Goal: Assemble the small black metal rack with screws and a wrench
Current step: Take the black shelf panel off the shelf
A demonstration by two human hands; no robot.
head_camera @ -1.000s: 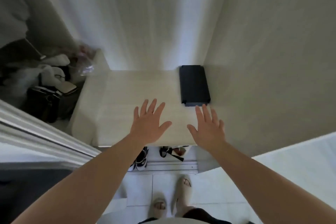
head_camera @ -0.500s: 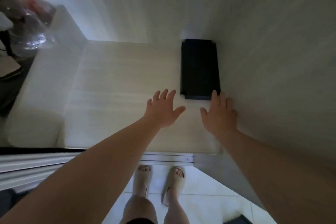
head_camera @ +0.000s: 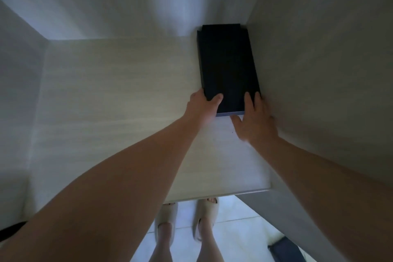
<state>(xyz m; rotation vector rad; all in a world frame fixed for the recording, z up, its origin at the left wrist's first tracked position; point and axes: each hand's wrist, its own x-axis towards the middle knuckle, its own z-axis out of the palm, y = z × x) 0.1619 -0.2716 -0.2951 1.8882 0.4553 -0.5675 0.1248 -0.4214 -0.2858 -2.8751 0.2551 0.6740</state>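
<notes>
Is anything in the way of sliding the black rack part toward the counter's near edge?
Nothing visible. The left hand grips the black rack part at its near left corner, and the right hand rests on its near right. The counter toward the near edge shows bare. The side wall sits close on its right.

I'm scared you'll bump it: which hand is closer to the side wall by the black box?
Right. The right hand is beside the side wall, on the black box's near right corner; the left hand grips its left corner.
</notes>
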